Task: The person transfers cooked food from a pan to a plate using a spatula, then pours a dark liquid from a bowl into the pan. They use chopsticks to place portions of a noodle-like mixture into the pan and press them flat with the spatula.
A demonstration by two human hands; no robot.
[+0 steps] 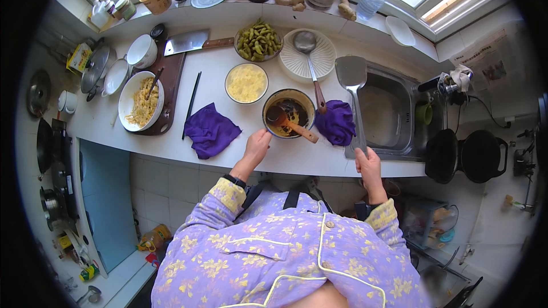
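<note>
My right hand (368, 164) grips the handle end of a metal wok spatula (352, 75), whose blade lies by the sink's left edge. My left hand (257, 143) is at the near rim of an enamel pot (267, 109), its fingers closed about the rim or a handle I cannot make out. A wooden-handled ladle (295, 127) rests in the dark contents. One purple cloth (336, 123) lies bunched between pot and spatula, another (212, 131) flat at the left. Behind the pot stand a bowl of yellow food (246, 83) and a bowl of green pods (259, 42).
A steel sink (385, 111) holds cloudy water. On a ribbed white plate (287, 57) lies a metal ladle (305, 42). Leftward are black chopsticks (192, 105), a cleaver (186, 43), a dark cutting board (173, 90) and a white bowl of noodle-like food (143, 105). An open black pan (479, 156) stands right.
</note>
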